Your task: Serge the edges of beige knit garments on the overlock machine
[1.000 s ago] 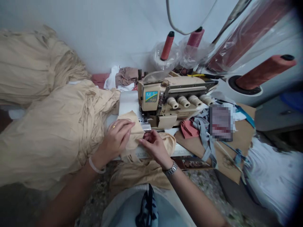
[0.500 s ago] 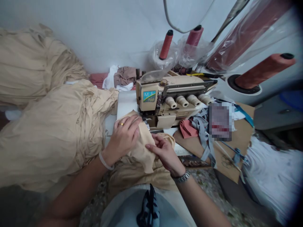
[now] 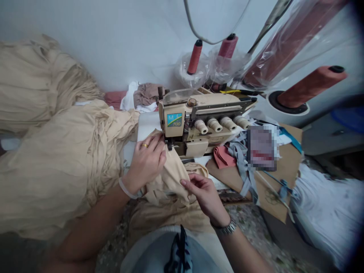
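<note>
A beige fabric piece (image 3: 173, 168) runs from the presser foot of the sewing machine (image 3: 204, 121) toward my lap, its lower end hanging in folds. My left hand (image 3: 149, 157) lies over the fabric just left of the presser foot, fingers stretched forward and pressing it down. Between thumb and fingers, my right hand (image 3: 200, 187) pinches the fabric's right edge, nearer to me. The needle area is partly covered by the foot and the fabric. A bunched beige fold (image 3: 196, 168) sits behind my right fingers.
Large heaps of beige fabric (image 3: 62, 163) fill the left side. Red thread cones (image 3: 195, 57) stand behind the machine, and a bigger cone (image 3: 311, 87) leans at right. Cardboard (image 3: 273, 197) carries grey strips and a folded coral cloth (image 3: 224, 157). White fabric (image 3: 327, 204) lies far right.
My right hand has moved slightly right and toward me, and the fabric is drawn straighter from the presser foot. My left hand stays beside the foot. The camera view has shifted a little.
</note>
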Tool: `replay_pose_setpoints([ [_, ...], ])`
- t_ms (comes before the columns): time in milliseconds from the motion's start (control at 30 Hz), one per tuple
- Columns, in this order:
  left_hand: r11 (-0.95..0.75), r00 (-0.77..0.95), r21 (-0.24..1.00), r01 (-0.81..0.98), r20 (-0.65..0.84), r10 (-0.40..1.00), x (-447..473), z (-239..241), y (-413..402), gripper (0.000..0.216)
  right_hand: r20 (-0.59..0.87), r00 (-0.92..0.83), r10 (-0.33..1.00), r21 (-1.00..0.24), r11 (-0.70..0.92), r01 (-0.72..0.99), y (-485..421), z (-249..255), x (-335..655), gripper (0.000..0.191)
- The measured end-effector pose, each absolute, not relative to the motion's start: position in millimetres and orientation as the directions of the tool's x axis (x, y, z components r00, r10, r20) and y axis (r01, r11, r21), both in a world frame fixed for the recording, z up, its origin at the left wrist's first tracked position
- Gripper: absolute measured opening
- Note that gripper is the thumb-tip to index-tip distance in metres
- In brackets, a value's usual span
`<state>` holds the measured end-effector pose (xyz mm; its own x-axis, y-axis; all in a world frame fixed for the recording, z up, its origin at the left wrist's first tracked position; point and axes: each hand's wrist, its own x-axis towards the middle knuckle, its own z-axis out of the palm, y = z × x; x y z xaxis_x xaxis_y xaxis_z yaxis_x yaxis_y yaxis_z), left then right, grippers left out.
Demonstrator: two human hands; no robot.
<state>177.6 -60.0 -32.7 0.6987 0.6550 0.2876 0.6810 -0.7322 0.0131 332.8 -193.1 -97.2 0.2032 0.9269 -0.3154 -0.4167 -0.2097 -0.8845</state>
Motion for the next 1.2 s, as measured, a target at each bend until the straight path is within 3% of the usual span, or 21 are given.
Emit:
replay_pose_setpoints([
  [167,-0.778,0.74,0.035,0.627,0.287,0.608,179,-29,-19,0.036,-0.301,0.236,0.924,-0.892,-0.185,-0.412,-188,-101,333,0.029],
  [333,-0.839,0.71,0.026,0.544,0.518,0.477,166,-26,-41,0.027,-0.272,0.224,0.936,-0.906,-0.171,-0.387,-182,-104,329,0.026],
  [500,-0.894,0.776,0.097,0.438,0.462,0.431,153,-36,-81,0.028,-0.264,0.206,0.942,-0.899,-0.162,-0.408,-178,-103,327,0.026],
  [833,-0.911,0.857,0.279,0.303,0.339,0.389,143,-34,-41,0.034,-0.183,0.274,0.944,-0.944,-0.091,-0.316,-167,-94,328,0.029],
  [933,-0.897,0.857,0.297,0.327,0.306,0.414,145,-33,-28,0.035,-0.106,0.362,0.926,-0.967,-0.011,-0.256,-154,-93,329,0.033],
  [1100,-0.795,0.767,0.286,0.535,0.23,0.599,149,-30,-11,0.036,-0.025,0.477,0.878,-0.965,0.103,-0.24,-140,-95,330,0.036],
  [1200,-0.75,0.696,0.245,0.614,0.28,0.661,144,-32,-20,0.041,-0.043,0.468,0.883,-0.954,0.103,-0.282,-148,-99,324,0.036],
])
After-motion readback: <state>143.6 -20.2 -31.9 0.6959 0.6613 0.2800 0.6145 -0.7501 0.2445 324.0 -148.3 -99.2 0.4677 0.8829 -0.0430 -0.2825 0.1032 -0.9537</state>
